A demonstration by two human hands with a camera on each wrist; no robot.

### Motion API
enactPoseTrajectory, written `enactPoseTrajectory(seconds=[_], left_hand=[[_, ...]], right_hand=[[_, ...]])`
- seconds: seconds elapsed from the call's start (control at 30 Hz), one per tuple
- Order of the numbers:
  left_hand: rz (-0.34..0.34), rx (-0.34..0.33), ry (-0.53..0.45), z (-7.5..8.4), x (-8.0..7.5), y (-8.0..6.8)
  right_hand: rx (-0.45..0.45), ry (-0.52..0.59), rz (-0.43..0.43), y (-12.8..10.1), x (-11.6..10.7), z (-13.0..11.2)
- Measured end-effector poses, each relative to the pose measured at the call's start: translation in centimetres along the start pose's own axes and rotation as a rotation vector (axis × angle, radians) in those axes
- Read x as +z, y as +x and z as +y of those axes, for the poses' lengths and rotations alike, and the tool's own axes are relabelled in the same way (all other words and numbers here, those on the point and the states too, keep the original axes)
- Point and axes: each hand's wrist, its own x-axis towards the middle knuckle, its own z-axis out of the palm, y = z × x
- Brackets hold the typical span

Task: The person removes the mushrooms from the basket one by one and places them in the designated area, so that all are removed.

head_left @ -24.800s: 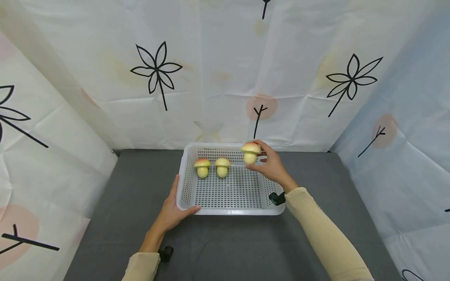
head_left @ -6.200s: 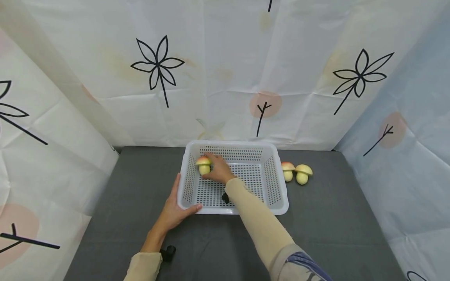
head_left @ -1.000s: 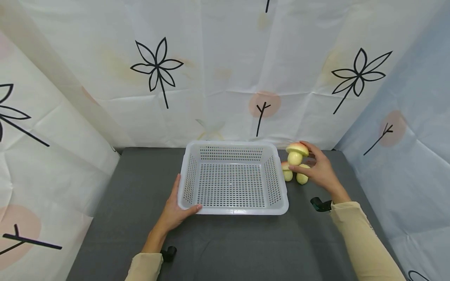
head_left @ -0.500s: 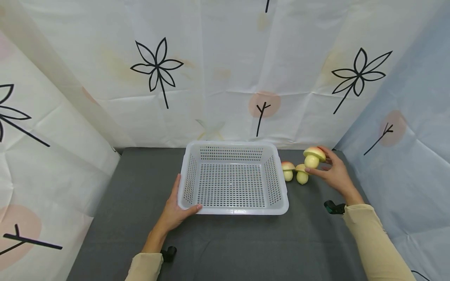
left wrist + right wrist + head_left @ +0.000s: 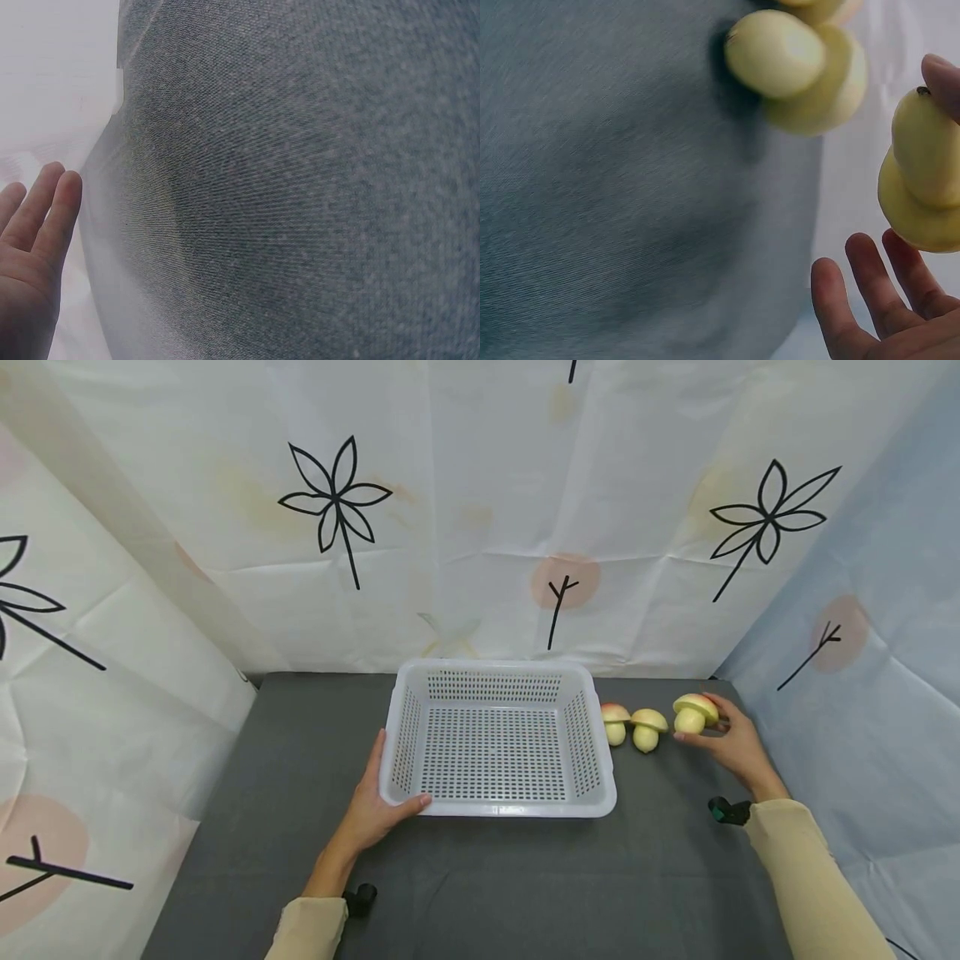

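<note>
**Right grip pinches the third toy mushroom at the row's end**

Pinched lightly between thumb and fingers, the third mushroom sits in the right hand on the grey bench, beside two others right of the basket. It looks light, smooth and rigid, probably plastic; the domed cap seems the best hold. Left hand rests open-fingered against the perforated white basket's near corner.
</note>
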Motion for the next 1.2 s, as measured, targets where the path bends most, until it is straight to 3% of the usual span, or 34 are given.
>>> enactPoseTrajectory(seconds=[0.37, 0.63, 1.0, 1.2], left_hand=[[-0.003, -0.011, -0.024, 0.2, 0.0, 0.0], [-0.002, -0.017, -0.015, 0.4, 0.1, 0.0], [0.008, 0.004, 0.007, 0.0, 0.1, -0.1], [0.008, -0.010, -0.002, 0.1, 0.1, -0.2]], right_hand=[[0.063, -0.019, -0.087, 0.5, 0.7, 3.5], [0.096, -0.039, -0.120, 0.9, 1.8, 4.4], [0.098, -0.092, -0.109, 1.3, 2.4, 4.6], [0.074, -0.145, -0.060, 1.4, 2.9, 4.7]])
